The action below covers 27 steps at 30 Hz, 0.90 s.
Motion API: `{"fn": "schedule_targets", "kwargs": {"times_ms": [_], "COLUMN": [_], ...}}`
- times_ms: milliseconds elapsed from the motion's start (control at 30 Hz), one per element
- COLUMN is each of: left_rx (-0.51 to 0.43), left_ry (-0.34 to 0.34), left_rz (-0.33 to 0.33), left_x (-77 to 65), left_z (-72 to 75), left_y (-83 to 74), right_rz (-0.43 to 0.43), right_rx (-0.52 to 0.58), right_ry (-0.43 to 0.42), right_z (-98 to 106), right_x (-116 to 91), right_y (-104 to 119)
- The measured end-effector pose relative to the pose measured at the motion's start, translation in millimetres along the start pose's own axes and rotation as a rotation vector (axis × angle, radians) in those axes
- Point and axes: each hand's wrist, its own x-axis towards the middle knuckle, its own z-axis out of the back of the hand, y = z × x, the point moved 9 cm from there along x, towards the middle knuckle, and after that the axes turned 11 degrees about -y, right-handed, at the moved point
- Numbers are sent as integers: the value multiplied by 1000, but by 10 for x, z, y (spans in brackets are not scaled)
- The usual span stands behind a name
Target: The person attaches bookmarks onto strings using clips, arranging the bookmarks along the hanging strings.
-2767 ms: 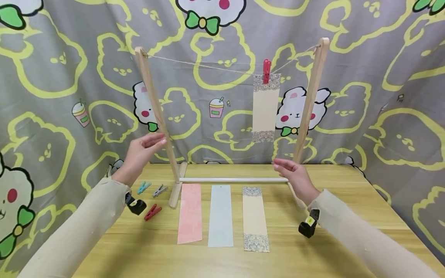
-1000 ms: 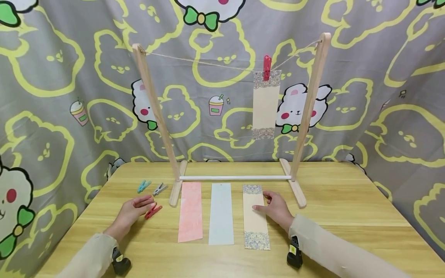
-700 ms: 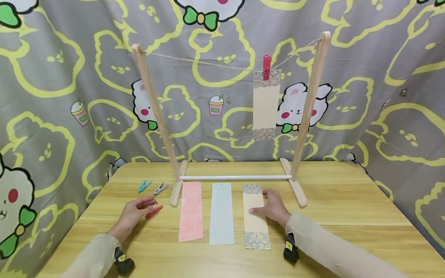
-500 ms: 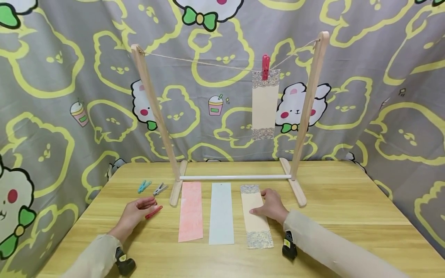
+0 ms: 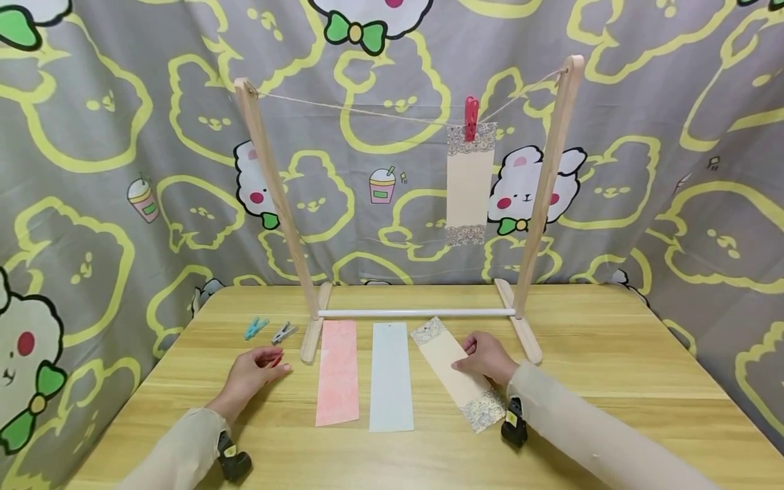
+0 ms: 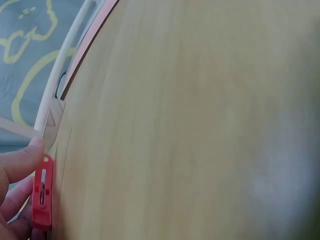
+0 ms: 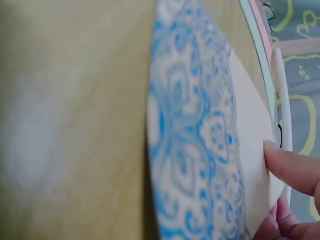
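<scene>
My left hand (image 5: 248, 378) pinches a red clothespin (image 6: 43, 192) between thumb and fingers, close over the table at the left. In the head view the fingers hide most of the clothespin. My right hand (image 5: 486, 359) holds a cream paper strip (image 5: 447, 367) with blue patterned ends by its right edge, thumb on top and fingers beneath. The strip slants, its far end toward the left, and its blue pattern (image 7: 185, 125) fills the middle of the right wrist view. A similar patterned strip (image 5: 470, 187) hangs from the string (image 5: 355, 109) under another red clothespin (image 5: 471, 119).
A pink strip (image 5: 337, 374) and a pale blue strip (image 5: 392, 378) lie side by side before the wooden stand (image 5: 548, 184) and its white crossbar (image 5: 416, 313). A teal clothespin (image 5: 256, 327) and a grey clothespin (image 5: 284, 333) lie beyond my left hand. A patterned curtain (image 5: 392, 252) hangs behind.
Both hands came down from beside the stand's posts to the table. The left picked up the red clothespin; the right took the patterned strip and turned its far end leftward.
</scene>
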Motion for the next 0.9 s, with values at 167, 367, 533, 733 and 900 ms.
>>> {"fn": "schedule_targets", "kwargs": {"times_ms": [167, 367, 533, 733, 900], "left_rx": [34, 46, 74, 37, 12], "left_ry": [-30, -32, -26, 10, 56], "left_rz": [-27, -39, -75, -82, -76], "left_x": [7, 7, 28, 88, 113], "left_z": [2, -1, 16, 57, 80], "left_y": [-49, -61, -73, -46, -39], "right_rz": [-38, -57, -74, -98, -109], "right_rx": [114, 170, 180, 234, 244], "right_ry": [18, 16, 14, 51, 92], "right_z": [6, 47, 87, 96, 75], "right_x": [28, 65, 64, 51, 66], "right_y": [-81, -180, -200, -211, -231]}}
